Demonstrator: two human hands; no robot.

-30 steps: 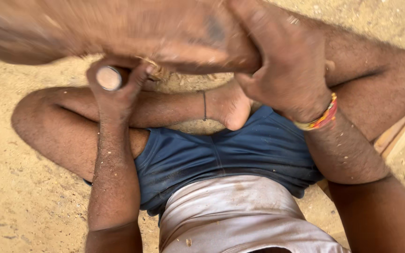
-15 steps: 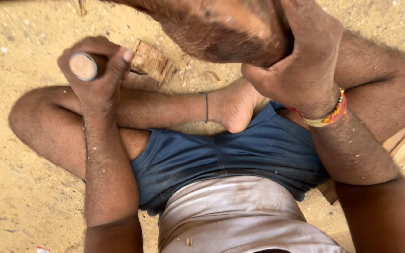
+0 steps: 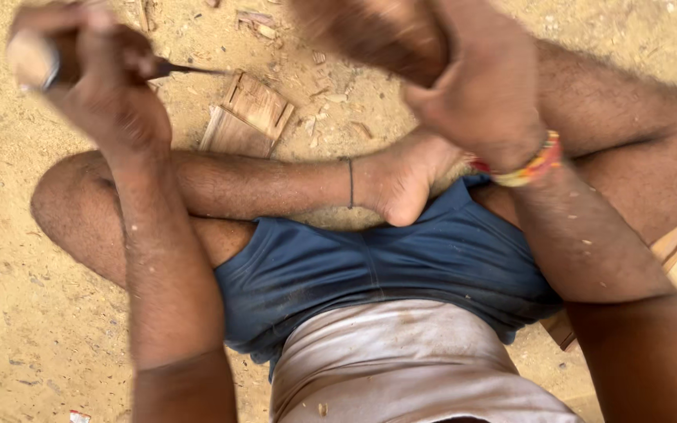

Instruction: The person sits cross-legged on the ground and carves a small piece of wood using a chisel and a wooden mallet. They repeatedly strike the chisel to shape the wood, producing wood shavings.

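Since 0.5 s ago the left hand (image 3: pixel 92 82) rises toward the upper left, fingers closed around a wooden-handled tool (image 3: pixel 37 59) whose thin metal tip points right. Right hand (image 3: pixel 487 94) grips a brown wooden piece (image 3: pixel 370 35) above the foot (image 3: pixel 401 180). 2 wood blocks (image 3: pixel 248 117) lie on the sandy ground (image 3: pixel 9 313).

**Wood, metal and dusty cloth**

A pale, smooth-worn wooden handle (image 3: pixel 31 61) with a thin dark metal blade (image 3: pixel 190 70) is gripped in the left hand (image 3: pixel 99 86). A rough brown wooden piece (image 3: pixel 378 35) is clamped in the right hand (image 3: pixel 483 94). Raw, matt wood offcuts (image 3: pixel 248 117) are seen just right of the left hand. Cloth shorts (image 3: pixel 385 266) look dusty.
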